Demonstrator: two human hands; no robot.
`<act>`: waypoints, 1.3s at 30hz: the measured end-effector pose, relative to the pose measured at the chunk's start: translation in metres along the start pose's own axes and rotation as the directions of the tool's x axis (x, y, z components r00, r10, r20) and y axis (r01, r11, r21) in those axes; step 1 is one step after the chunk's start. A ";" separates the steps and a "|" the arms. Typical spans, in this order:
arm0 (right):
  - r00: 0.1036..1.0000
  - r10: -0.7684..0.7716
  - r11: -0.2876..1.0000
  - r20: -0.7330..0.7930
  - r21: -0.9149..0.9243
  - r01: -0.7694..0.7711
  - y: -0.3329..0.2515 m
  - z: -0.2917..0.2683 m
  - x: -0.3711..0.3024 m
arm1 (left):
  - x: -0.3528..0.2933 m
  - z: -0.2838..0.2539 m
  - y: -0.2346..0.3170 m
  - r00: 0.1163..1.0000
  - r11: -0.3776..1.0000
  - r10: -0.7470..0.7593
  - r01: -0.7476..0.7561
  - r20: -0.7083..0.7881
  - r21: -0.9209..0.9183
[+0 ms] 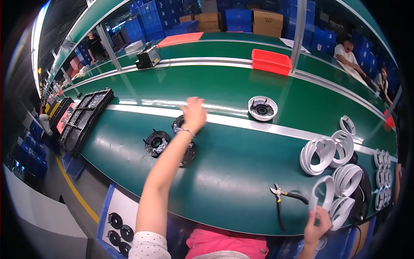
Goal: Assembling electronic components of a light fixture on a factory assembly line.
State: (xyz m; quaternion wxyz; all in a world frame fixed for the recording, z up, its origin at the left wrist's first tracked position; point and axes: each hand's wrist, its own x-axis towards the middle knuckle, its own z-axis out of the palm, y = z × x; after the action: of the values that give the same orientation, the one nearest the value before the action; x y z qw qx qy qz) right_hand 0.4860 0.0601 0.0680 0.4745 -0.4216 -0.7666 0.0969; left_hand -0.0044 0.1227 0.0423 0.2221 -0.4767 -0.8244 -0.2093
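Note:
My left hand (195,115) reaches out over the workbench, its fingers loosely bent and apart, with nothing visible in them. Beneath its wrist lie black round housings, partly hidden by my forearm; one black round housing (156,143) with small wiring shows just left of the arm. At the lower right my right hand (318,224) grips the near edge of a white plastic ring (323,192), which stands tilted up. Cutting pliers (280,194) with black and yellow handles lie left of that ring. Stacked white rings (318,156) stand beyond and beside it.
Past a metal rail, a white ring with a black housing (263,108) sits on the green conveyor. A red bin (271,62) stands farther back. Black trays (86,116) are at the left, and a box of black discs (114,221) is low left. Other people sit at far right.

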 end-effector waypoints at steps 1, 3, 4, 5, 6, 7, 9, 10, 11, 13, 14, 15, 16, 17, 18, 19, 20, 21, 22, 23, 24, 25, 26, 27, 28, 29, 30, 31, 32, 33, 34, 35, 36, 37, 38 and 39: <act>0.978 -0.202 0.979 0.052 0.038 0.200 -0.014 0.006 0.004 | 0.001 0.010 -0.054 0.981 0.989 -0.150 0.149 0.122 0.015; 0.925 -0.330 0.927 0.190 0.250 0.279 -0.051 0.031 0.017 | 0.002 -0.008 -0.088 0.785 0.888 -0.456 0.436 0.420 0.150; 0.890 -0.383 0.896 0.247 0.335 0.292 -0.063 0.050 0.020 | -0.006 -0.003 -0.118 0.807 0.905 -0.417 0.411 0.418 0.109; 0.851 -0.430 0.874 0.302 0.377 0.307 -0.065 0.071 0.019 | -0.008 -0.010 -0.116 0.771 0.913 -0.397 0.386 0.498 0.131; 0.814 -0.494 0.838 0.306 0.416 0.353 -0.067 0.093 0.017 | -0.012 -0.016 -0.110 0.769 0.914 -0.393 0.384 0.505 0.126; 0.787 -0.520 0.830 0.332 0.414 0.373 -0.070 0.111 0.017 | -0.014 -0.020 -0.100 0.768 0.918 -0.382 0.381 0.514 0.113; 0.726 -0.517 0.850 0.453 0.367 0.377 -0.076 0.138 0.017 | -0.015 -0.026 -0.078 0.788 0.923 -0.366 0.374 0.496 0.087; 0.686 -0.482 0.876 0.545 0.316 0.364 -0.079 0.146 0.017 | -0.016 -0.027 -0.076 0.807 0.932 -0.341 0.358 0.482 0.062; 0.682 -0.485 0.874 0.547 0.316 0.368 -0.079 0.153 0.018 | -0.017 -0.027 -0.073 0.824 0.939 -0.318 0.341 0.469 0.037; 0.661 -0.460 0.886 0.592 0.255 0.388 -0.076 0.167 0.019 | -0.018 -0.021 -0.068 0.871 0.936 -0.276 0.340 0.405 -0.093; 0.645 -0.436 0.900 0.628 0.282 0.334 -0.073 0.172 0.019 | -0.019 -0.018 -0.065 0.893 0.924 -0.260 0.340 0.367 -0.172; 0.645 -0.436 0.899 0.628 0.280 0.335 -0.071 0.172 0.019 | -0.022 -0.015 -0.062 0.881 0.898 -0.264 0.373 0.394 -0.234; 0.675 -0.450 0.893 0.584 0.302 0.334 -0.073 0.171 0.026 | -0.024 -0.014 -0.053 0.890 0.848 -0.249 0.391 0.381 -0.359; 0.704 -0.462 0.886 0.540 0.322 0.335 -0.075 0.169 0.033 | -0.027 -0.017 -0.041 0.899 0.781 -0.237 0.402 0.369 -0.478; 0.684 -0.411 0.911 0.603 0.240 0.335 -0.079 0.166 0.042 | -0.030 -0.019 -0.028 0.902 0.739 -0.241 0.409 0.358 -0.534; 0.661 -0.353 0.928 0.662 0.157 0.339 -0.080 0.164 0.053 | -0.036 -0.027 -0.011 0.921 0.666 -0.240 0.387 0.307 -0.638; 0.577 -0.253 0.951 0.777 0.092 0.294 -0.077 0.166 0.063 | -0.044 -0.031 0.003 0.935 0.583 -0.248 0.354 0.254 -0.731; 0.582 -0.245 0.952 0.776 0.080 0.294 -0.074 0.170 0.070 | -0.053 -0.022 0.012 0.952 0.443 -0.231 0.285 0.199 -0.850; 0.516 -0.195 0.968 0.834 0.079 0.238 -0.068 0.175 0.078 | -0.063 -0.031 0.030 0.960 0.413 -0.224 0.252 0.171 -0.875; 0.439 -0.154 0.980 0.885 0.079 0.184 -0.067 0.177 0.083 | -0.074 -0.036 0.045 0.949 0.284 -0.260 0.249 0.176 -0.926; 0.447 -0.163 0.980 0.880 0.094 0.173 -0.067 0.176 0.086 | -0.084 -0.039 0.060 0.932 0.189 -0.292 0.278 0.216 -0.942; 0.443 -0.161 0.980 0.882 0.089 0.179 -0.065 0.176 0.087 | -0.092 -0.049 0.075 0.904 0.149 -0.317 0.347 0.287 -0.926; 0.462 -0.156 0.982 0.873 0.085 0.170 -0.068 0.177 0.085 | -0.101 -0.042 0.079 0.882 0.052 -0.349 0.354 0.316 -0.934; 0.481 -0.150 0.984 0.864 0.083 0.159 -0.069 0.179 0.085 | -0.109 -0.035 0.082 0.859 -0.045 -0.377 0.356 0.346 -0.934; 0.515 -0.111 0.987 0.850 0.034 0.157 -0.070 0.178 0.086 | -0.112 -0.036 0.085 0.850 -0.064 -0.385 0.365 0.360 -0.929; 0.549 -0.073 0.988 0.832 -0.014 0.152 -0.069 0.176 0.089 | -0.115 -0.037 0.087 0.840 -0.082 -0.392 0.374 0.375 -0.924; 0.595 -0.091 0.991 0.798 0.011 0.136 -0.056 0.183 0.091 | -0.118 -0.032 0.085 0.855 -0.097 -0.383 0.340 0.351 -0.935; 0.620 -0.094 0.993 0.779 0.025 0.119 -0.046 0.184 0.099 | -0.119 -0.031 0.085 0.855 -0.100 -0.377 0.345 0.356 -0.933; 0.629 -0.082 0.996 0.773 0.041 0.080 -0.042 0.181 0.111 | -0.120 -0.032 0.086 0.861 -0.120 -0.390 0.305 0.327 -0.945; 0.671 -0.064 0.997 0.739 0.069 0.019 -0.034 0.183 0.120 | -0.120 -0.034 0.087 0.866 -0.141 -0.402 0.264 0.299 -0.954; 0.714 -0.029 0.989 0.700 0.123 -0.081 -0.036 0.181 0.128 | -0.122 -0.035 0.087 0.874 -0.128 -0.397 0.250 0.280 -0.960; 0.775 -0.050 0.968 0.629 0.222 -0.118 -0.033 0.186 0.131 | -0.125 -0.033 0.086 0.873 -0.132 -0.393 0.256 0.287 -0.958; 0.832 -0.061 0.936 0.552 0.320 -0.144 -0.031 0.191 0.133 | -0.128 -0.031 0.085 0.878 -0.114 -0.390 0.253 0.278 -0.961; 0.869 -0.091 0.910 0.487 0.395 -0.126 -0.034 0.196 0.131 | -0.131 -0.029 0.085 0.882 -0.095 -0.389 0.251 0.268 -0.963; 0.873 -0.069 0.873 0.483 0.452 -0.181 -0.035 0.200 0.129 | -0.129 -0.043 0.093 0.845 -0.200 -0.381 0.320 0.375 -0.926; 0.876 -0.047 0.830 0.480 0.506 -0.233 -0.037 0.202 0.127 | -0.128 -0.043 0.098 0.842 -0.208 -0.375 0.331 0.387 -0.921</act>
State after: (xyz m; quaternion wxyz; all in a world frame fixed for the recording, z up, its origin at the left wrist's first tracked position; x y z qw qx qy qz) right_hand 0.2777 0.1819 0.0630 0.3679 -0.2688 -0.7758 0.4365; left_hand 0.1463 0.0550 0.0180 -0.2519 -0.2266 -0.4972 -0.7987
